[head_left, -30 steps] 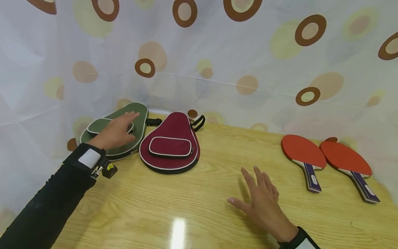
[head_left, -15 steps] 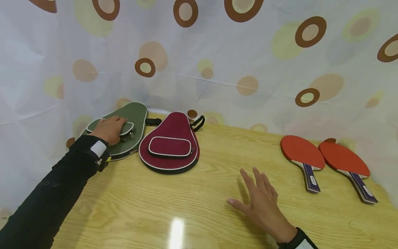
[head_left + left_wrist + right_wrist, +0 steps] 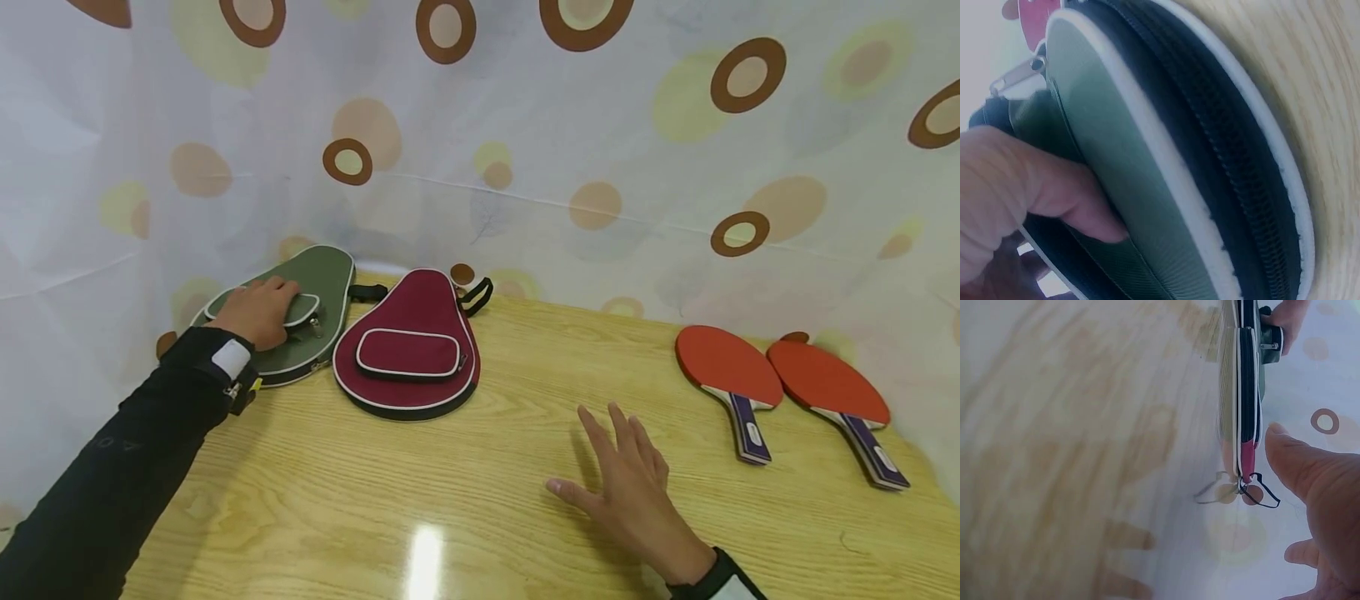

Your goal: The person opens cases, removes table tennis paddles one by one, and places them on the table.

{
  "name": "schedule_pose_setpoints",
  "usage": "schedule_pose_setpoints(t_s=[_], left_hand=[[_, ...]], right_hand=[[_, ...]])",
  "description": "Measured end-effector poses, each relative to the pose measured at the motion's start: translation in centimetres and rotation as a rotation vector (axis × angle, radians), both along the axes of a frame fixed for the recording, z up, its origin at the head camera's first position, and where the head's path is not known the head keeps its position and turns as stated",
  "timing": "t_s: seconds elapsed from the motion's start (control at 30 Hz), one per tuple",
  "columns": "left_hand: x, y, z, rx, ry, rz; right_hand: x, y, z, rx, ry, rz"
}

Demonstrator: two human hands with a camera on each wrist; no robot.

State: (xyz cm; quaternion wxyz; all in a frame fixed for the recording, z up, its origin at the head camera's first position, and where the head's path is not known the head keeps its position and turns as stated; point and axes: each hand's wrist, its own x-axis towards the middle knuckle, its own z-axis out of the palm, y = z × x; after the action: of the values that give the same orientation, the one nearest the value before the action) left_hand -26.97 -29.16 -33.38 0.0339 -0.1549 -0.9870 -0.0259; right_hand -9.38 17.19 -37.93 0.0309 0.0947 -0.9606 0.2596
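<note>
My left hand point(image 3: 253, 313) lies over the front pocket of a green table tennis bat case point(image 3: 324, 268) at the table's back left. From the left wrist, the thumb point(image 3: 1075, 197) presses in against the pocket's lower side, while the fingers go round its far side, mostly hidden. A metal zip pull point(image 3: 1017, 78) hangs from the pocket's end. Beside it a dark red bat case point(image 3: 408, 308) lies flat, pocket up, its black strap pointing right. Over the middle right of the table my right hand point(image 3: 633, 504) is held with fingers spread, holding nothing.
Two red table tennis bats point(image 3: 727, 367) lie side by side at the right, blue handles towards me. A white patterned cloth point(image 3: 525, 125) hangs behind the wooden table point(image 3: 345, 492) and also along its left side.
My left hand has come down and to the left, from hovering above the green bat case onto its pocket. The right hand, the red case and the bats have stayed put.
</note>
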Motion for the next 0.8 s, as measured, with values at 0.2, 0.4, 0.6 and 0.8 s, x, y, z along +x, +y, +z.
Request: schedule_pose_setpoints(t_s=[0.2,0.4,0.6,0.8], left_hand=[[-0.2,-0.1,-0.2,0.007,0.000,0.011],[-0.1,-0.6,-0.2,-0.017,0.022,0.007],[0.5,-1.5,0.9,0.027,0.084,0.005],[1.5,-0.7,2.5,0.142,0.131,-0.026]], right_hand=[[0.0,0.1,0.0,0.006,-0.012,-0.007],[0.0,0.0,0.0,0.002,-0.008,-0.007],[-0.1,-0.1,0.0,-0.003,-0.012,0.000],[-0.2,0.0,0.1,0.003,-0.017,-0.008]])
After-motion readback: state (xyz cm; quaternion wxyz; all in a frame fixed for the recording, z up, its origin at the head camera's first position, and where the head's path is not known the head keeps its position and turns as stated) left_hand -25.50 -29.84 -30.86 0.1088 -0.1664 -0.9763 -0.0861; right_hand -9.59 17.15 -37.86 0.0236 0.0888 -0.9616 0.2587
